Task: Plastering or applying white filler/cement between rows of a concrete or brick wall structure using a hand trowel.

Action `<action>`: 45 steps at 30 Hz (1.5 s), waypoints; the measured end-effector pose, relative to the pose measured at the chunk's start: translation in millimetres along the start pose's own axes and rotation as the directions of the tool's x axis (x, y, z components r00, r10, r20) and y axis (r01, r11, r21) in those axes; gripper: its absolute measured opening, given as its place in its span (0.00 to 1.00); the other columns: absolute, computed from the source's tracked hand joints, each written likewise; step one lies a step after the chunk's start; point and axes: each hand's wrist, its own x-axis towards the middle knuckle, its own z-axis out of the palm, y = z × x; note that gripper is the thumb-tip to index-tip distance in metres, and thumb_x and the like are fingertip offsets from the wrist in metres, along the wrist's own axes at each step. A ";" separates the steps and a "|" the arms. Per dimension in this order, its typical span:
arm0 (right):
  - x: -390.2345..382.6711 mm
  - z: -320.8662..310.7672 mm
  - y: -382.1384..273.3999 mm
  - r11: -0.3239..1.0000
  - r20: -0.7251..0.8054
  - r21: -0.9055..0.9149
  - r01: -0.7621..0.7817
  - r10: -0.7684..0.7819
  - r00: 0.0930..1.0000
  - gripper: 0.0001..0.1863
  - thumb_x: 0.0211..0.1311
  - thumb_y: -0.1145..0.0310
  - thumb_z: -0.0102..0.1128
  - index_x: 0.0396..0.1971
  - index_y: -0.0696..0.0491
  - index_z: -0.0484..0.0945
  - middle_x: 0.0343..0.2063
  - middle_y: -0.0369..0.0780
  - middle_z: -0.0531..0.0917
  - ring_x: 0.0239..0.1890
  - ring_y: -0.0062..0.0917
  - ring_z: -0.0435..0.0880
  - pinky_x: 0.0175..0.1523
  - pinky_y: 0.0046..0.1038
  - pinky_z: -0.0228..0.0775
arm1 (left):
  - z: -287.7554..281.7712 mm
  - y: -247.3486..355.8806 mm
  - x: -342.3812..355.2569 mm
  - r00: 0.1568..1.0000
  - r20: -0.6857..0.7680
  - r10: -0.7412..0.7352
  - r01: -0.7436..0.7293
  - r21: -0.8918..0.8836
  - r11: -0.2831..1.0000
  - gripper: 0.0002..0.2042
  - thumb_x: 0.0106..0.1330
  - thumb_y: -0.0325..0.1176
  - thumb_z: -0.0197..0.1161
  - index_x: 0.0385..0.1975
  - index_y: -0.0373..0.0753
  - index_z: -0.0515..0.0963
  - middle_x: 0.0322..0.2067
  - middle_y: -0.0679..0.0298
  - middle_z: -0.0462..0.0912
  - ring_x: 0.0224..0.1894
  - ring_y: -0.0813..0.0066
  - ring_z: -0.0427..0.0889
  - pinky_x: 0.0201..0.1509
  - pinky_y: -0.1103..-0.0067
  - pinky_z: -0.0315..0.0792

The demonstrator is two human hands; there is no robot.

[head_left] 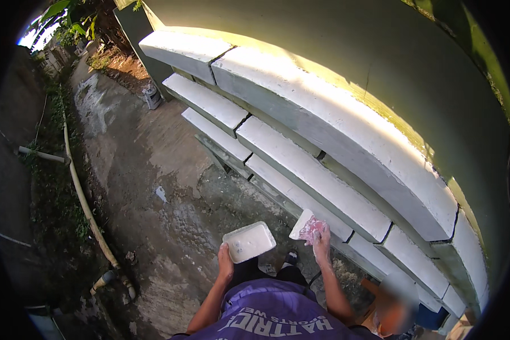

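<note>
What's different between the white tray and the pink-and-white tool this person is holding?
The white tray is larger; the pink-and-white tool is smaller. The tray is a shallow, rounded rectangle, while the tool has a flat white part flaring from a pink part. The tray is in the left hand's grip; the tool is in the right hand's grip. Both show white.

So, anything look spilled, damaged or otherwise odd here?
A pale blotch stands out on the grey path left of the white blocks, perhaps a spill. A thin dark line on the wall could be a crack.
</note>
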 end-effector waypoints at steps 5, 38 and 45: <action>85.1 81.3 -1.7 0.877 -0.124 -0.450 0.168 -0.247 0.961 0.25 0.59 0.80 0.43 0.58 0.59 0.57 0.39 0.51 0.78 0.32 0.43 0.82 0.40 0.40 0.75 | -31.3 35.1 49.6 0.991 0.129 0.041 -0.046 0.033 0.998 0.24 0.73 0.46 0.40 0.51 0.27 0.69 0.49 0.55 0.73 0.53 0.72 0.69 0.59 0.77 0.61; 195.8 312.3 37.8 0.020 -0.229 -0.970 -0.243 -0.416 0.880 0.29 0.59 0.70 0.47 0.64 0.49 0.61 0.55 0.53 0.72 0.50 0.50 0.76 0.49 0.45 0.74 | -152.8 62.8 197.2 0.957 0.253 -0.141 0.183 -0.151 0.971 0.25 0.73 0.50 0.38 0.55 0.36 0.68 0.50 0.62 0.74 0.53 0.71 0.72 0.59 0.73 0.63; 173.4 348.6 -6.5 0.026 -0.021 -1.000 -0.009 -0.504 0.863 0.30 0.58 0.70 0.49 0.64 0.49 0.60 0.54 0.51 0.72 0.52 0.42 0.76 0.48 0.38 0.76 | -162.6 73.6 185.5 0.965 0.195 -0.174 0.217 -0.222 0.951 0.23 0.73 0.47 0.39 0.56 0.37 0.67 0.51 0.62 0.72 0.53 0.71 0.72 0.59 0.74 0.63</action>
